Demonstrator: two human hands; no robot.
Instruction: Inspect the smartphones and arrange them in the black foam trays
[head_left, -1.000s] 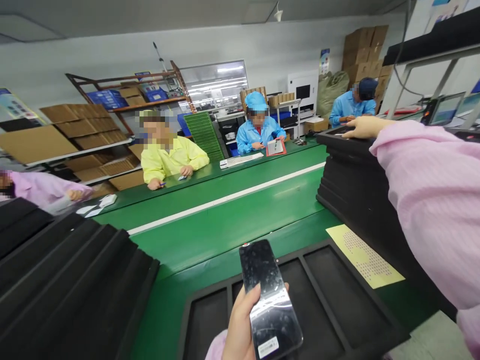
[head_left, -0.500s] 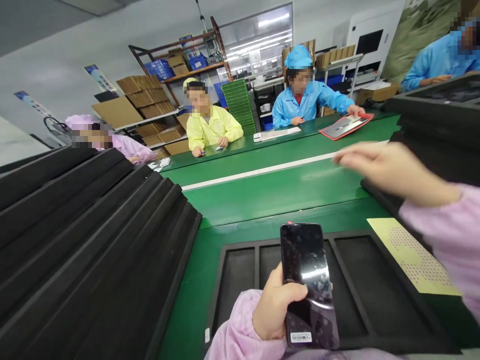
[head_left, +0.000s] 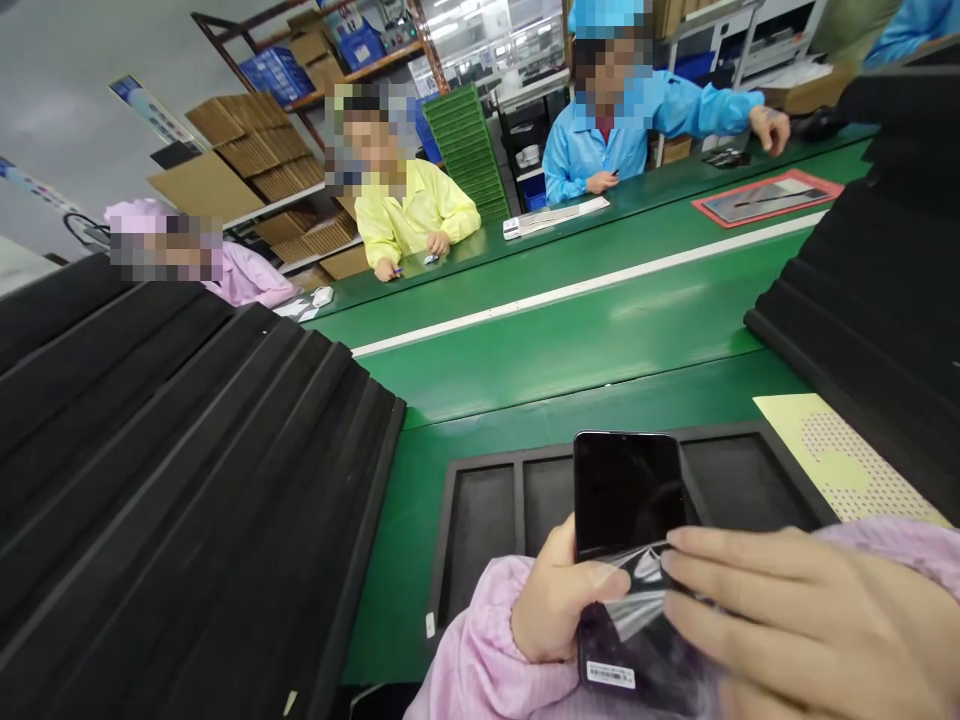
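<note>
My left hand (head_left: pixel 559 600) is closed round a black smartphone (head_left: pixel 628 490), thumb over its front. The upper screen is bare and dark. Lower down, clear protective film (head_left: pixel 637 590) is lifted and wrinkled, folded back over the screen. My right hand (head_left: pixel 806 610) lies across the phone's lower right side, fingers pressed together on the film; its thumb is mostly hidden. A white barcode label (head_left: pixel 610 675) shows near the bottom of the phone. Beneath the phone lies a black compartment tray (head_left: pixel 480 545).
Stacked black trays rise at the left (head_left: pixel 187 480) and right (head_left: pixel 870 300). A yellow sticker sheet (head_left: pixel 847 450) lies right of the compartment tray. Across the green bench (head_left: pixel 555 355) sit several co-workers; a red-edged folder (head_left: pixel 769 198) lies before the one in blue.
My right hand has come down from above the bench to the phone. The film has come away from the upper screen. The co-worker in blue has let go of the red-edged folder.
</note>
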